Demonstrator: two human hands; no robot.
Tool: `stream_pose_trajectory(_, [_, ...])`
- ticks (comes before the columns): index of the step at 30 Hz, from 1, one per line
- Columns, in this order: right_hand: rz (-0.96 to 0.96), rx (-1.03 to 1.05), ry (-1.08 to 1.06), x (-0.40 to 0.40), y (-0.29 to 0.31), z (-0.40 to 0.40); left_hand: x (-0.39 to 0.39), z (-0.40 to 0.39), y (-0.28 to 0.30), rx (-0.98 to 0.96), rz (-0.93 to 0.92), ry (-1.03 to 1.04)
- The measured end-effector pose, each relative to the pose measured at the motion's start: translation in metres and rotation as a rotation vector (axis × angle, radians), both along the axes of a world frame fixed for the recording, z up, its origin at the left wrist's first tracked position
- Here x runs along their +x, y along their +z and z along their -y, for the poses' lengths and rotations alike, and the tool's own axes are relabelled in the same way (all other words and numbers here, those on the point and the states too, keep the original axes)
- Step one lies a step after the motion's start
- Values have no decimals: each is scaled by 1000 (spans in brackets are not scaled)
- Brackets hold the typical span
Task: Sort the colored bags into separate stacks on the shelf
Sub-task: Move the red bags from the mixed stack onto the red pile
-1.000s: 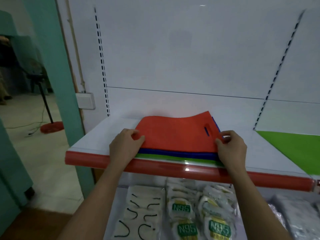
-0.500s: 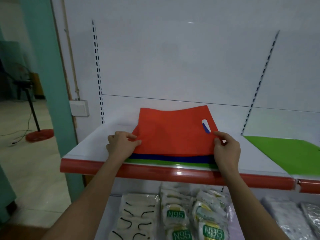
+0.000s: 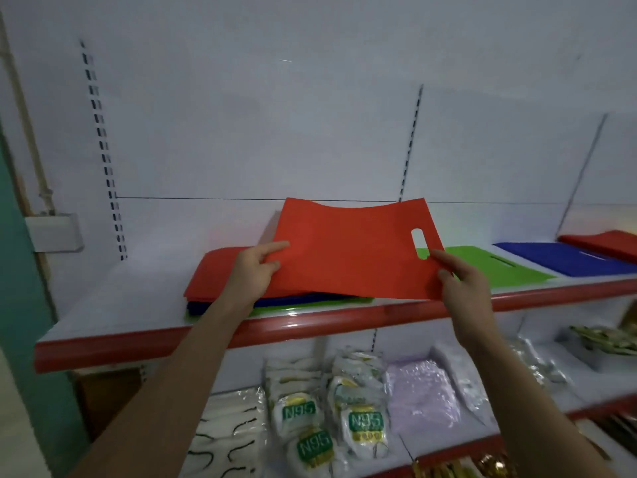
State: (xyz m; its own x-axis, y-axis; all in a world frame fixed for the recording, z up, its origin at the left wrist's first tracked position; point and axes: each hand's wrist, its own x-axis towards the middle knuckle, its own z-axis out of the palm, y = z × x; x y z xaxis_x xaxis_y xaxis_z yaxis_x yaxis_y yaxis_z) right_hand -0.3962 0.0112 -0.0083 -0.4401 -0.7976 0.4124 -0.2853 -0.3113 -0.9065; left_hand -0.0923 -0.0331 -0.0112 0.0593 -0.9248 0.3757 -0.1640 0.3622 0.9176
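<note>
- The left hand (image 3: 253, 270) pinches the left edge of a red bag (image 3: 351, 250), thumb on top and fingers curled under it, near the centre of the frame.
- The right hand (image 3: 463, 284) pinches the same bag at its lower right corner, just below the oval handle cutout (image 3: 418, 243); its grip is pressed onto the fabric, index finger stretched along the edge.
- The red bag is lifted clear of the shelf (image 3: 113, 305), sagging a little in the middle, its far edge tilted up toward the white back wall (image 3: 275, 132).
- Beneath it, at centre-left of the frame, lies a mixed pile (image 3: 220, 298): another red bag (image 3: 210, 274) on top, then a dark blue layer (image 3: 296, 300), with a green bag (image 3: 310, 307) at the bottom showing along the front edge.
- To the right of the held bag, a green stack (image 3: 489, 267) lies flat on the shelf; the held bag and the right hand partly cover it.
- Further right is a blue stack (image 3: 565, 258), and at the far right edge of the frame a red stack (image 3: 606, 244), each lying apart from its neighbour.
- The shelf has a red front lip (image 3: 310, 326) running across the frame.
- On the lower shelf, bottom centre, lie packets marked N95 (image 3: 365, 422), white masks with black loops (image 3: 227, 439) to their left, and a pale purple packet (image 3: 420, 398) to their right.
- At the upper left a white box (image 3: 55, 232) is fixed beside a teal frame (image 3: 20, 270).
</note>
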Motion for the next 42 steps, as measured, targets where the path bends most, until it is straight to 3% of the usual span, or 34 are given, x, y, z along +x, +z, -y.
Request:
stream_pose_trajectory(12, [120,92,-237,-191,-12,-114,-233,-17,-18,89,-64,-375])
stream_pose_trajectory(25, [220,158,-426,-446,-29,-209,-523,-51,-42,185,-80,-624])
stream_pose_trajectory(32, [249,168,-465,-565,-44,-196,-646,-33,-45,200,-68,-686])
stream_pose_trajectory(42, [230,188,-556,-719,-64,-121,-816,57,-71,226,-99,-789])
